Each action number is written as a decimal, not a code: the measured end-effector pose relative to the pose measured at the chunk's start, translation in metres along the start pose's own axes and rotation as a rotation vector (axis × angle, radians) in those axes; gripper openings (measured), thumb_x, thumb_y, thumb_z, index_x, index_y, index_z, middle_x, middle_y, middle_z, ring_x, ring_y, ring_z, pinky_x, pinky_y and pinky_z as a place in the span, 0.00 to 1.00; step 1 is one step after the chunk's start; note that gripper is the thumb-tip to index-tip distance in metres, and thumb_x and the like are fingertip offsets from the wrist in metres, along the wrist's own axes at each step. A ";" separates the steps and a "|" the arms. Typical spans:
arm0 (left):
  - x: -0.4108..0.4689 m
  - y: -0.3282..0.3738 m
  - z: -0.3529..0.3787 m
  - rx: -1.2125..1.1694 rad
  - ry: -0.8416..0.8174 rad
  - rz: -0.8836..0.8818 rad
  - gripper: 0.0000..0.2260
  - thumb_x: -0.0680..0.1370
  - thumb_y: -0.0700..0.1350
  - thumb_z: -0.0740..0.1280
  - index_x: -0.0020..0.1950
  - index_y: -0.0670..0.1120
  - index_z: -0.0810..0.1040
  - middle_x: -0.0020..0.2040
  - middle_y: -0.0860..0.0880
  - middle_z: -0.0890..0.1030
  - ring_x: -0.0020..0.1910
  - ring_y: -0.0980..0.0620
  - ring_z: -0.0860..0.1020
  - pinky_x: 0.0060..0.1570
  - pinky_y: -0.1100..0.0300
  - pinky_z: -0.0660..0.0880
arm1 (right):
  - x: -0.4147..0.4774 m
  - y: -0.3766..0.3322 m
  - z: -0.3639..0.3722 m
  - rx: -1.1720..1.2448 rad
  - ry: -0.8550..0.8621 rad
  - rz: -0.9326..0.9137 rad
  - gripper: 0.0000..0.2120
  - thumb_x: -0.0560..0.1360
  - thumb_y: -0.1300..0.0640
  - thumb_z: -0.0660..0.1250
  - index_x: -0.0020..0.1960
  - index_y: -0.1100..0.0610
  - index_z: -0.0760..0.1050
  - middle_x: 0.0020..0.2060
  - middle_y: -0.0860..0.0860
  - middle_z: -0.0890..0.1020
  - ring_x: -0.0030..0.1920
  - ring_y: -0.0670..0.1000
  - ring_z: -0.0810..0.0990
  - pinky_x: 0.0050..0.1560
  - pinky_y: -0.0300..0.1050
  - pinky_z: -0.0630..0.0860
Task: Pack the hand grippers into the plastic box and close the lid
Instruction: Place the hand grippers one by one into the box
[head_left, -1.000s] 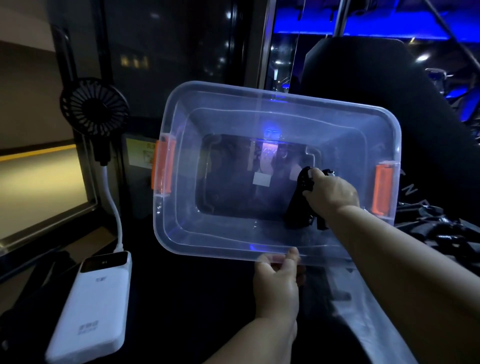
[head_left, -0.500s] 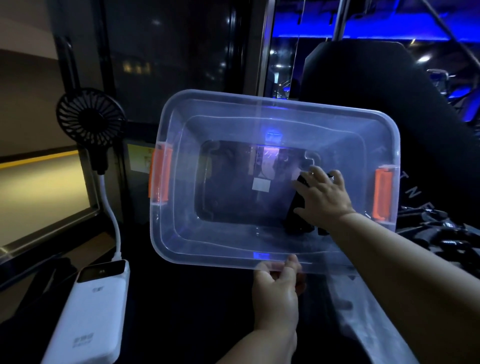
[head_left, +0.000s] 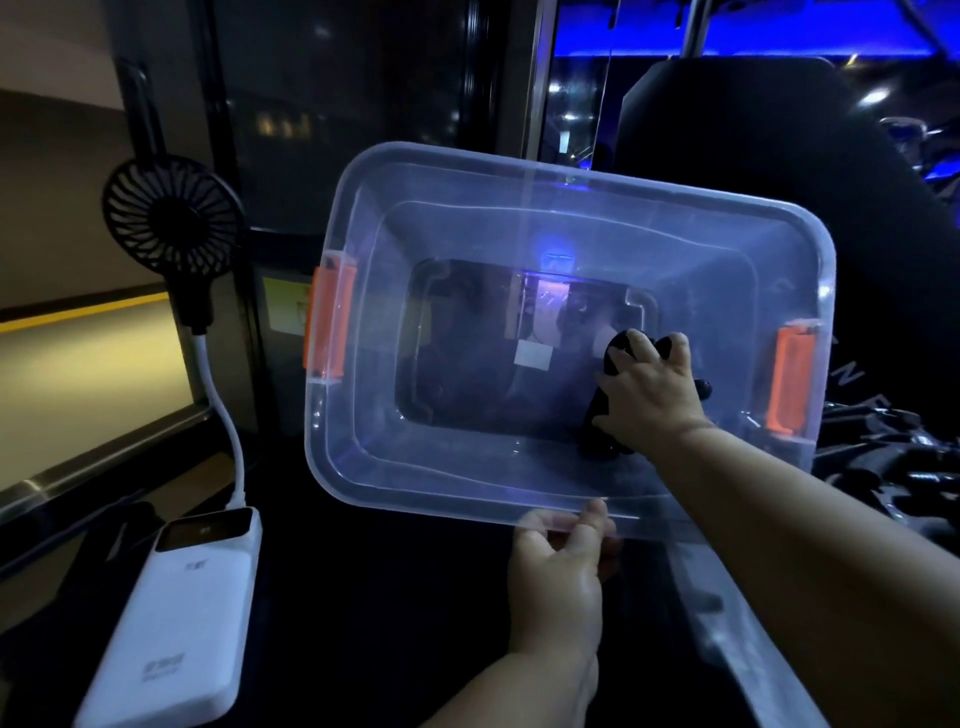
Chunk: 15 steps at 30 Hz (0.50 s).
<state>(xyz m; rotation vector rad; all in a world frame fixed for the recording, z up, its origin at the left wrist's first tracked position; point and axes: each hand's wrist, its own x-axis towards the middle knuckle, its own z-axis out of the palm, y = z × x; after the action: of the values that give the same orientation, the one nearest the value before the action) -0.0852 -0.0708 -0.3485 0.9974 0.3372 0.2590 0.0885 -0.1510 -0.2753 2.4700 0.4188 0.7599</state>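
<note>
Dim blue light fills the room behind a dark tabletop. The clear plastic box is tilted up, its near rim pinched by the left hand. One black hand gripper lies inside under the right hand, whose fingers are spread and uncurled. A dark pile, seemingly more grippers, waits right of those fingers, so packing looks barely begun and the lid is off. Print on the white power bank is unreadable.

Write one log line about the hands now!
left hand grips plastic box rim | right hand rests on hand gripper inside it
</note>
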 end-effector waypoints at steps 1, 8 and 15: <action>0.000 0.000 0.000 -0.003 0.000 -0.001 0.09 0.75 0.44 0.70 0.44 0.42 0.72 0.34 0.49 0.84 0.37 0.52 0.80 0.43 0.55 0.78 | 0.001 -0.001 0.000 0.004 -0.006 0.001 0.18 0.71 0.42 0.62 0.56 0.47 0.80 0.60 0.48 0.73 0.68 0.55 0.59 0.62 0.63 0.53; 0.001 -0.001 -0.001 0.016 0.004 -0.003 0.10 0.75 0.46 0.71 0.45 0.42 0.73 0.35 0.49 0.85 0.41 0.49 0.81 0.49 0.50 0.78 | 0.003 -0.001 -0.001 0.024 -0.024 -0.006 0.22 0.71 0.37 0.61 0.59 0.46 0.78 0.63 0.49 0.71 0.69 0.55 0.57 0.64 0.63 0.55; 0.001 0.004 -0.002 0.039 -0.001 -0.029 0.10 0.75 0.47 0.71 0.45 0.43 0.73 0.41 0.43 0.83 0.41 0.47 0.80 0.43 0.53 0.78 | -0.003 0.005 -0.019 0.178 0.029 0.030 0.29 0.71 0.30 0.58 0.67 0.43 0.70 0.71 0.49 0.63 0.74 0.53 0.52 0.68 0.58 0.54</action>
<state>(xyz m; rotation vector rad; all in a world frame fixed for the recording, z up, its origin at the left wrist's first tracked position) -0.0851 -0.0668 -0.3461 1.0305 0.3565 0.2268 0.0753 -0.1494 -0.2600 2.6382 0.4792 0.8030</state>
